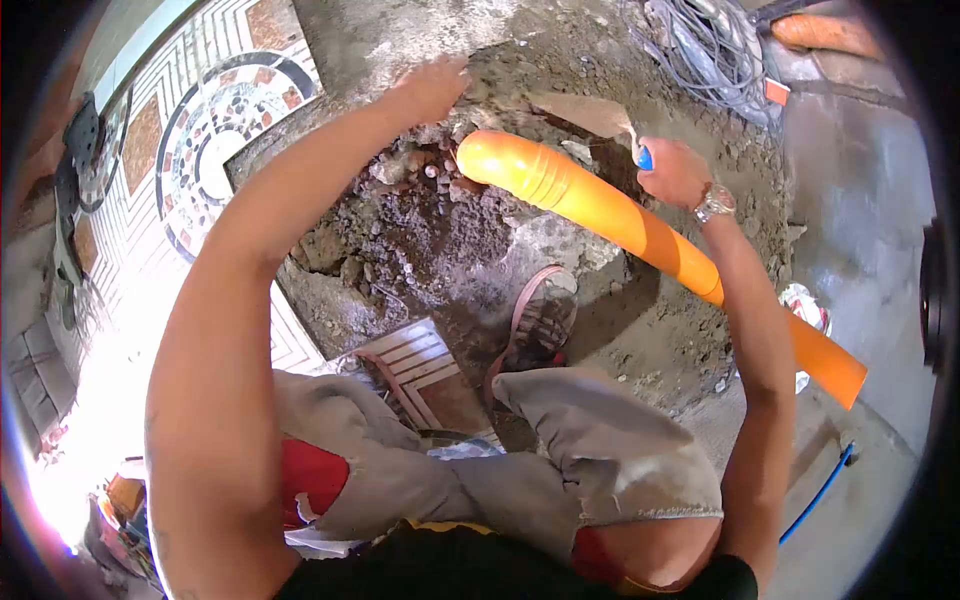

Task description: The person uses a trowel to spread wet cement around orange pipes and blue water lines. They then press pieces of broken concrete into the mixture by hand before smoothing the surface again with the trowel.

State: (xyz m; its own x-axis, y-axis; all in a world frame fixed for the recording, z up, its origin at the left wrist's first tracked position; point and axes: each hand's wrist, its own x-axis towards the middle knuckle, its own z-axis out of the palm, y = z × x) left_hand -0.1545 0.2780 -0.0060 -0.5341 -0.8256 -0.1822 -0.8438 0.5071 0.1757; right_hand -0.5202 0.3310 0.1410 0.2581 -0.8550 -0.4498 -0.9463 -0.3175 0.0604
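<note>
My right hand [676, 172] is closed around the blue handle of a pointing trowel [585, 113]. The trowel's flat blade points left over the dirt, just beyond the orange pipe [625, 220]. That pipe has a bent elbow at its far left end and runs down to the right, passing under my right forearm. My left hand [436, 90] reaches to the dug soil [430, 225] above the elbow, fingers stretched out and nothing visible in them. A watch [716, 203] is on my right wrist.
Patterned floor tiles [225, 150] border the dirt on the left, with a loose tile piece [425, 365] near my knees. My shoe [541, 315] stands in the dirt. Tangled grey cables [700, 55] and another orange pipe [825, 35] lie at upper right. A blue tube [815, 495] is lower right.
</note>
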